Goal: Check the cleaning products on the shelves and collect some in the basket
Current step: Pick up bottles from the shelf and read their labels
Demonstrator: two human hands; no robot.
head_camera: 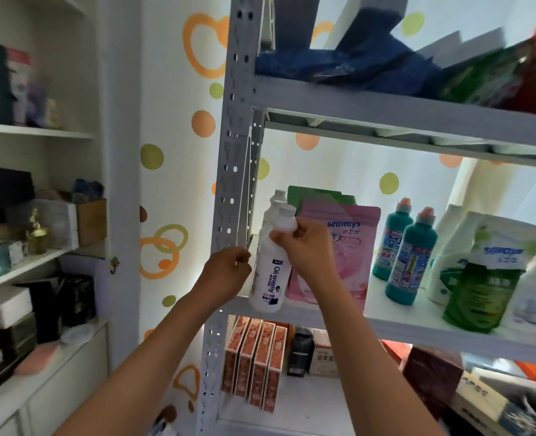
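Head cam: right hand pinches the neck of a white "Oil enemy" bottle, tilted at the front left edge of the middle shelf, w/ two more white bottles behind it. Left hand is curled, fingers pressed together beside the grey upright, holding nothing I can see. Pink pouch & teal bottles stand to the right.

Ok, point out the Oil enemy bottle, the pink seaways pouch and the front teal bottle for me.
Oil enemy bottle [271,278]: head view, on its white body at the label.
Pink seaways pouch [353,243]: head view, on its front face right of the hand.
Front teal bottle [412,256]: head view, on its label, mid-body.
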